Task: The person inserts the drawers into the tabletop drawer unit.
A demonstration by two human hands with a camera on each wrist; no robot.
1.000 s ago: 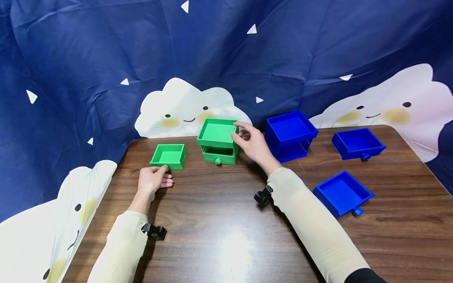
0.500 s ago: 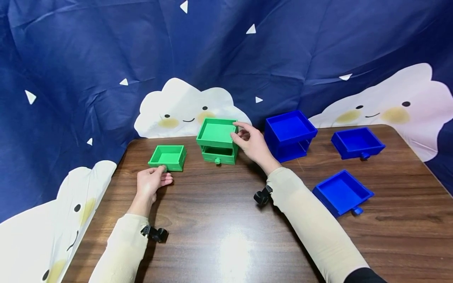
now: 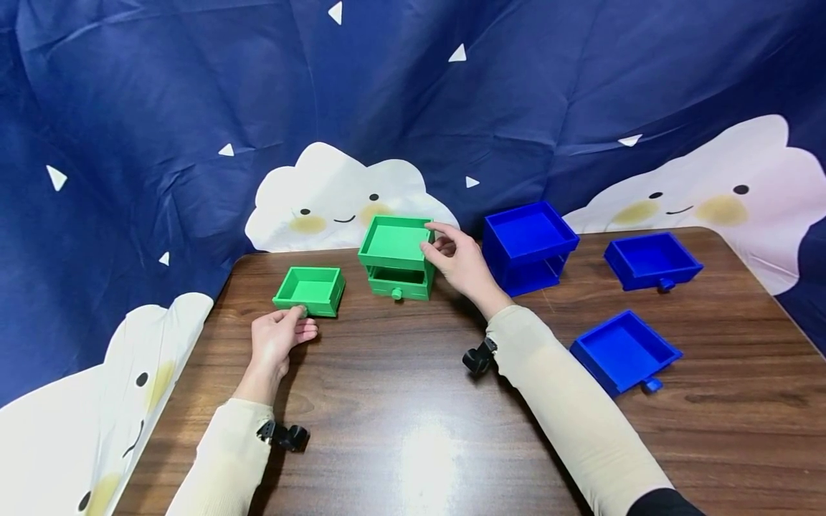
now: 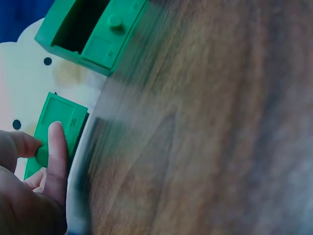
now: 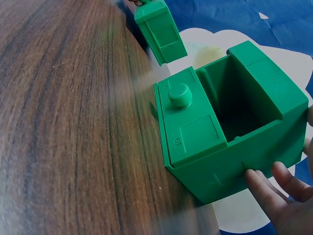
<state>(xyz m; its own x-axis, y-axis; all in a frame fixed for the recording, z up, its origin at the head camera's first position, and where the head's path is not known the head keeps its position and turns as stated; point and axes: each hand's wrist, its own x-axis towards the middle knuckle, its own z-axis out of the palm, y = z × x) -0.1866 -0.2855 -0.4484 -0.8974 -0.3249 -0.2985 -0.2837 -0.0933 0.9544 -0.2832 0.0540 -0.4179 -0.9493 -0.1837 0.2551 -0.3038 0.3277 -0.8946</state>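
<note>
In the head view, my left hand (image 3: pixel 274 340) pinches the front knob of a small green drawer (image 3: pixel 310 288), at the left of the table. The left wrist view shows thumb and fingers around the round knob (image 4: pixel 42 155). To the right stands a green drawer cabinet (image 3: pixel 396 244), its lower drawer (image 3: pixel 413 288) in place and its upper slot (image 5: pixel 239 100) vacant. At the cabinet's right side, my right hand (image 3: pixel 461 265) holds its upper edge. Fingertips (image 5: pixel 254 177) press the side wall in the right wrist view. Whether the green drawer touches the table is unclear.
Right of the green cabinet stands a blue cabinet (image 3: pixel 530 244) with open slots. Two blue drawers, one farther back (image 3: pixel 653 259) and a nearer drawer (image 3: pixel 626 351), lie on the wooden table (image 3: pixel 387 401). A dark blue cloth (image 3: pixel 387 86) hangs behind.
My left hand and the green drawer first shift slightly left, then a little right and toward me. My right hand and the green cabinet stay in place.
</note>
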